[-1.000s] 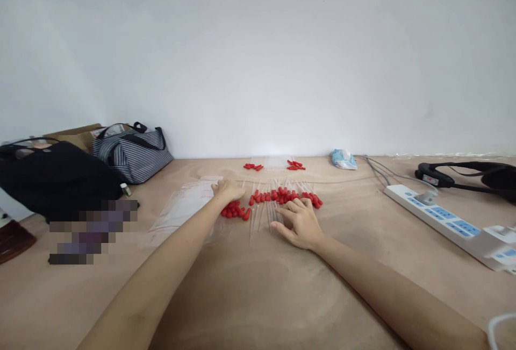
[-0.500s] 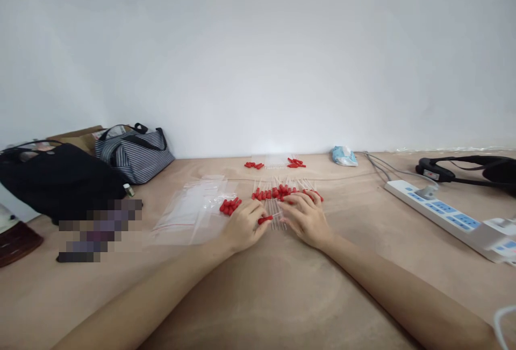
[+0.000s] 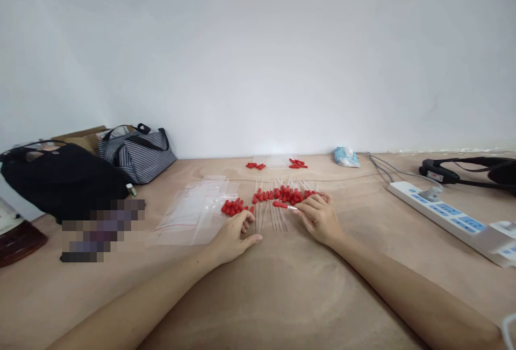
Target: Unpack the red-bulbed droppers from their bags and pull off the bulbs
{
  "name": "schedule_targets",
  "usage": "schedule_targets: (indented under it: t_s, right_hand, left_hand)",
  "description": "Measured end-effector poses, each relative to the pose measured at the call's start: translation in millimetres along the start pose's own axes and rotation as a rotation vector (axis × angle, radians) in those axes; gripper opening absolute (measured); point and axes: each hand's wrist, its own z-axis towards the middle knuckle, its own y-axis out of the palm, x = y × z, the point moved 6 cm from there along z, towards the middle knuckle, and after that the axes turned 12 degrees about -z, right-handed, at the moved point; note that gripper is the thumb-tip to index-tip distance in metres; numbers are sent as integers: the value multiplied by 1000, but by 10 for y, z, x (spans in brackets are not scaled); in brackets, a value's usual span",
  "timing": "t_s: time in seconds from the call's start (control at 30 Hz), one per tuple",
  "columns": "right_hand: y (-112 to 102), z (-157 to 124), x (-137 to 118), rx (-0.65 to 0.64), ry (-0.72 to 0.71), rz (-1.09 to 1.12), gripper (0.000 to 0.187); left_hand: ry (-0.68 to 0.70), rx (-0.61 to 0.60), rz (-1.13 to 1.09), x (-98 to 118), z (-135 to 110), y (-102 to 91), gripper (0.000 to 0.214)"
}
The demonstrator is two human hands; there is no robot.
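My right hand pinches a thin clear tube with a red cap, the cap pointing left over the row of capped tubes. My left hand rests on the table with loosely curled fingers, just below a small heap of loose red caps. Bare clear tubes lie between my two hands. A clear plastic bag lies flat to the left of the caps.
Two small clusters of red-capped tubes lie near the wall. A black bag and a striped bag stand at the left. A white power strip, a black headset and a tissue packet occupy the right.
My left hand drew back from the loose caps to the tubes, met my right hand, then settled on the table. My right hand now holds a capped tube.
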Motion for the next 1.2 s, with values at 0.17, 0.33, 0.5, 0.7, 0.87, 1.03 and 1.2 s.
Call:
schedule_targets:
  t_s: [0.17, 0.33, 0.5, 0.7, 0.87, 1.03, 1.2]
  right_hand:
    - [6, -1, -70, 6, -37, 18, 20]
    - [14, 8, -160, -10, -96, 34, 21]
    - [-5, 12, -367, -34, -216, 40, 20]
    - [-20, -16, -460, -49, -277, 13, 20]
    - [-34, -34, -446, -47, -286, 19, 19]
    - [-50, -28, -454, -50, -276, 26, 20]
    - [-45, -37, -455, -45, -275, 5, 21]
  left_hand:
    - [22, 14, -2, 50, 104, 99, 20]
    - [124, 81, 37, 107, 85, 83, 27]
    - [368, 84, 178, 284, 71, 112, 24]
    - [442, 62, 284, 337, 39, 135, 21]
    - [444, 36, 291, 344, 1, 126, 22]
    - [444, 19, 267, 368, -5, 130, 25]
    - [431, 34, 235, 338, -3, 140, 25]
